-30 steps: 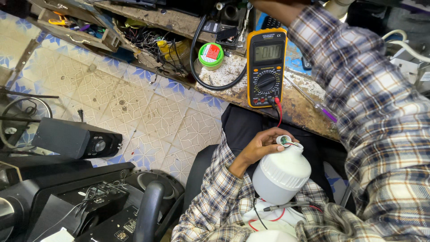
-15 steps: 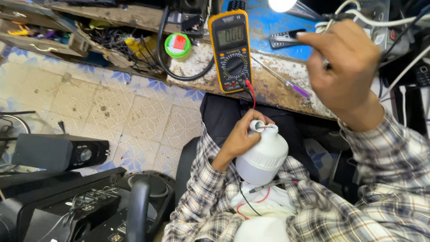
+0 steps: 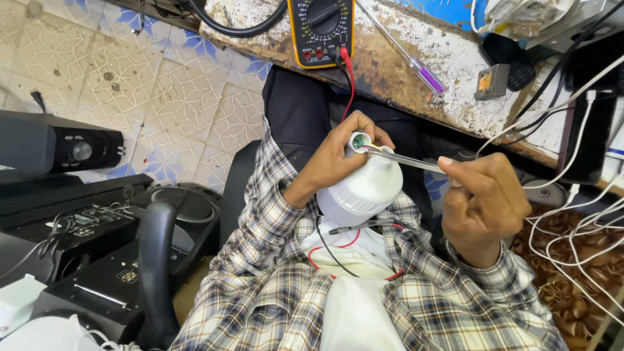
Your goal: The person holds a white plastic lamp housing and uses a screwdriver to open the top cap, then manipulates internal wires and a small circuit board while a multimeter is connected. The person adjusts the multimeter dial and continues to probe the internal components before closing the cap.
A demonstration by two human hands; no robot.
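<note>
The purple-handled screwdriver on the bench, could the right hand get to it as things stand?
Probably yes, but not freely. The screwdriver lies bare on the bench edge, just beyond the right hand, with nothing between them. That hand's grip is taken by tweezers poked into the bulb base, so they would need setting down first.

Pretty bright, even light, looks like soft daylight from above; no harsh shadows, just a dim patch under the bench [image 3: 390,71]; white bulb housing [image 3: 364,192] is a bit blown out with mild glare; wide-angle lens bends the edges noticeably; centre is sharp, right hand [image 3: 484,208] slightly soft, corners smeary.
</note>
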